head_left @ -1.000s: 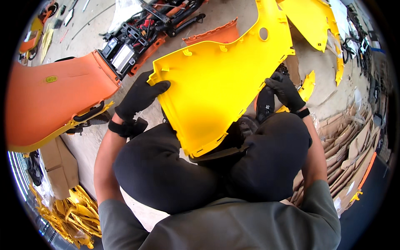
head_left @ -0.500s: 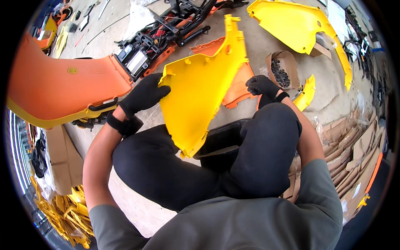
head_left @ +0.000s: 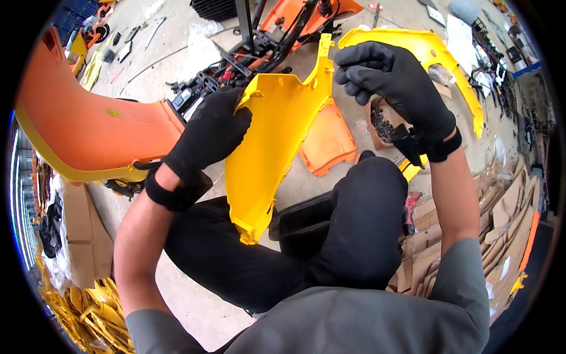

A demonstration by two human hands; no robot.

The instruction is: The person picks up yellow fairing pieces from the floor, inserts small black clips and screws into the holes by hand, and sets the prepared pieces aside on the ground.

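Far to the left of the yellow panel and lower than it lies a heap of yellow parts, with folded cardboard nearer its level. Above that, also well left of the panel, sits a large orange shell with a yellow lower edge. The left hand, in a black glove, grasps the panel's upper left edge, thumb over the near face. Behind the panel's top lies a dark frame with red wiring. The panel itself is held tilted over the person's left thigh — narrow arm upward, pointed end downward. Just right of its lower end is a black container; higher, an orange piece lies on the floor. Farther right stands a cardboard box of small dark parts. The gloved right hand is raised beside the panel's narrow arm, off it, fingers half curled — whether they pinch something small, I cannot tell.
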